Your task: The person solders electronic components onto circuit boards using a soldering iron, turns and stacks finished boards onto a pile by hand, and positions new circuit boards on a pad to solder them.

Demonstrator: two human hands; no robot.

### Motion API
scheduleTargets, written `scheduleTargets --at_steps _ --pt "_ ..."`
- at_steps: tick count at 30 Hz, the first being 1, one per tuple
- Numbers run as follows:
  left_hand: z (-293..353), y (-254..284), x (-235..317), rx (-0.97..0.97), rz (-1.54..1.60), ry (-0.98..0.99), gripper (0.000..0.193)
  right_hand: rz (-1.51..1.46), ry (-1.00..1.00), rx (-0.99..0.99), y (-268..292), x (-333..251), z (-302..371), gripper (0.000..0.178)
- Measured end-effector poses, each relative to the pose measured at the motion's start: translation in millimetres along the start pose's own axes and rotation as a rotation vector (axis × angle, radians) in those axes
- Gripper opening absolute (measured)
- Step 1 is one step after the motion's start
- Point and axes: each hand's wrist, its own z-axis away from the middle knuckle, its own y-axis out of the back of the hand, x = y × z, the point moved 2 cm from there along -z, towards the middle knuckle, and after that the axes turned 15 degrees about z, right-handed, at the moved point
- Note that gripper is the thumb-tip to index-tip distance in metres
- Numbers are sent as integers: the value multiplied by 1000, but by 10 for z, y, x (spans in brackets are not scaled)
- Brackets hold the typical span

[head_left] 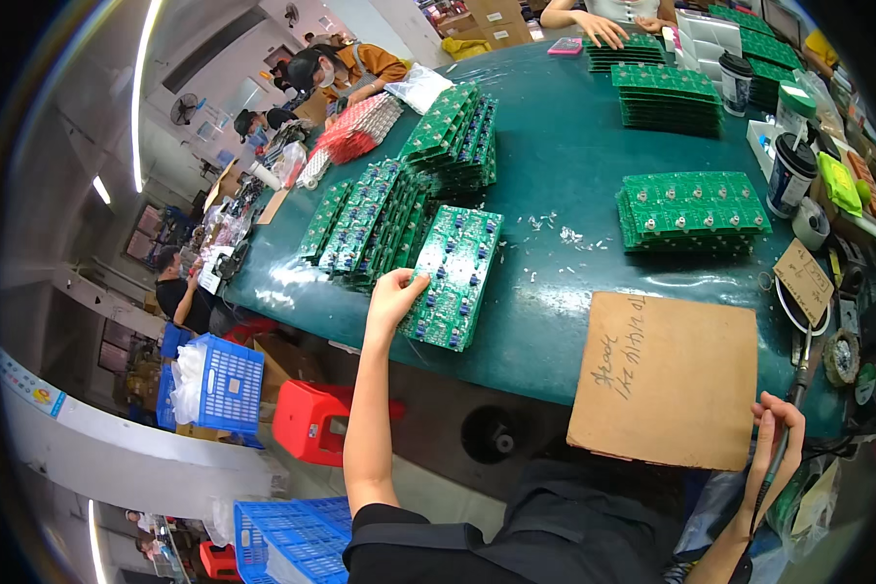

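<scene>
The left hand [393, 300] has its grip clamped on the left edge of a green circuit board [454, 277], thumb on its face. The board lies at the near edge of the surface [545, 321], long axis running away, far end leaning right. The right hand's [777, 443] grip closes around a soldering iron [796, 389], pointing away and slightly right, beside a cardboard piece [686, 380].

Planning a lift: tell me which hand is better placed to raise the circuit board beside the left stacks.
Likely the left hand: its thumb rests on the circuit board. The right hand is farther away, beside the cardboard, holding a pen-shaped tool.
</scene>
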Motion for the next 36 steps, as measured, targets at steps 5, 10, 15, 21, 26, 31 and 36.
scheduleTargets --at_steps 5,10,15,21,26,31,36 --pt "264 -187 143 402 -566 -428 27 32 6 -15 -29 0 25 10" --pt "954 -794 799 467 -377 -586 15 183 218 -139 133 214 58 31" --pt "1164 -1697 1322 -60 56 -650 19 571 560 -603 131 138 -55 66" --pt "-503 -2783 1120 -51 134 -526 35 141 -52 -513 359 637 152 37" --pt "-844 -3075 1042 -358 149 -155 37 -84 556 20 860 -15 166 41" --pt "-775 -3083 1103 -353 290 -136 26 82 285 319 808 274 -21 45" --pt "-728 -3070 1238 -500 699 89 19 221 312 158 671 834 34 44"
